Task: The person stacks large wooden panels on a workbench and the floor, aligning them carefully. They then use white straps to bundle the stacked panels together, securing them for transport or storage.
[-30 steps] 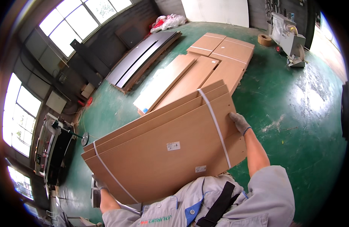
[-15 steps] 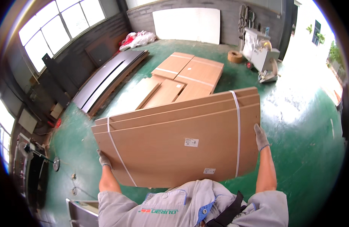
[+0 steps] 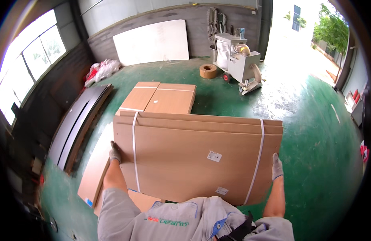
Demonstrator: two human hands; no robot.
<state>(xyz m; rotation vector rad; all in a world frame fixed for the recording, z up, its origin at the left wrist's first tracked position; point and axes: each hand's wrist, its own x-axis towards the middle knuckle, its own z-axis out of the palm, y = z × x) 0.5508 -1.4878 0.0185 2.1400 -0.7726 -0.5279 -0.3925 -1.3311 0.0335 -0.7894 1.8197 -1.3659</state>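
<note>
A strapped bundle of wooden panels (image 3: 185, 156) is held up in front of my body, its broad brown face tilted toward me. Two white straps (image 3: 261, 152) cross it, and two small white labels (image 3: 214, 156) are stuck on the face. My left hand (image 3: 115, 152), in a light work glove, grips the bundle's left edge. At the opposite edge my right hand (image 3: 277, 166), gloved too, has its fingers against the panels' side. Past the bundle's top lies a floor stack of similar strapped panels (image 3: 173, 99); the bundle hides part of it.
Long dark panels (image 3: 77, 120) lie on a low base at left. A pale board (image 3: 95, 168) rests beside my left arm. Farther off stand a grey wheeled machine (image 3: 243, 66), a brown tape roll (image 3: 208, 71) and a white sheet (image 3: 151, 42) against the wall. Green floor (image 3: 314, 160) extends at right.
My view has turned right and come nearer the floor stack. The bundle has gone from slanting to nearly level, and stays in both hands.
</note>
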